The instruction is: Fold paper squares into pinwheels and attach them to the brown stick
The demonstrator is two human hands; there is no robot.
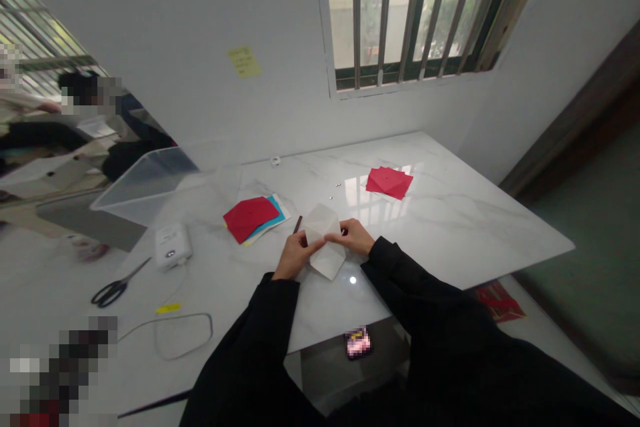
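Above the marble-patterned table (pixel 450 220), a white paper envelope (pixel 327 261) is held between both hands, its pointed ends showing above and below the fingers. My left hand (pixel 295 255) pinches its left edge, thumb across the front. My right hand (pixel 356 237) grips its right side, with its thumb near the left thumb at the middle. A thin brown stick-like thing (pixel 298 224) shows just beyond my left hand; its lower end is hidden. To the left lie a red envelope (pixel 250 217) and blue and pale paper pieces under it.
Several red envelopes (pixel 390 181) are stacked at the back right. Small shiny bits (pixel 338 185) lie mid-table. Leftward are scissors (pixel 113 292), a white device (pixel 173 247) with a cord, and a clear plastic bin (pixel 145 177). Another person (pixel 125 127) sits farther left.
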